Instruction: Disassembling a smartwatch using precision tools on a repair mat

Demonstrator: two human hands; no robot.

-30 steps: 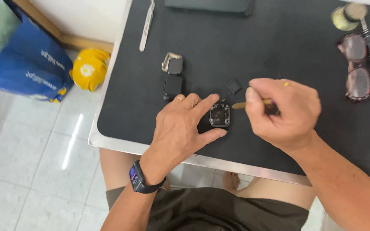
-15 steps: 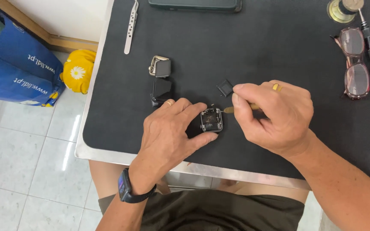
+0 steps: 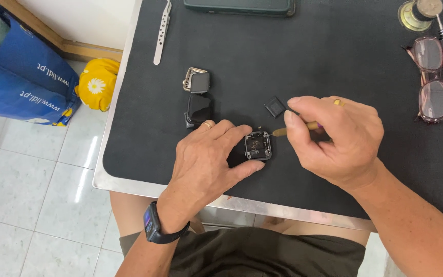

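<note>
Lying on the black mat (image 3: 334, 51) near the table's front edge, the opened watch case (image 3: 258, 145) sits at about two o'clock from the left hand (image 3: 208, 159), pinned between that hand's thumb below and fingers above. It is a small square shell, dark with a silvery rim, its back open to show tiny grey parts inside. The right hand (image 3: 334, 141) is at three o'clock from the case, closed tight around a thin brass-tipped tool (image 3: 290, 130) whose point just meets the case's upper right corner.

At twelve o'clock from the case lies a small black square part (image 3: 275, 106); at ten o'clock are a black watch screen (image 3: 199, 109) and a second watch body (image 3: 197, 81). A pair of glasses (image 3: 430, 79) rests far off at two o'clock.

Compared with half a second earlier, both hands keep the same grips and the tool tip stays at the case; only the camera's view has shifted slightly.
</note>
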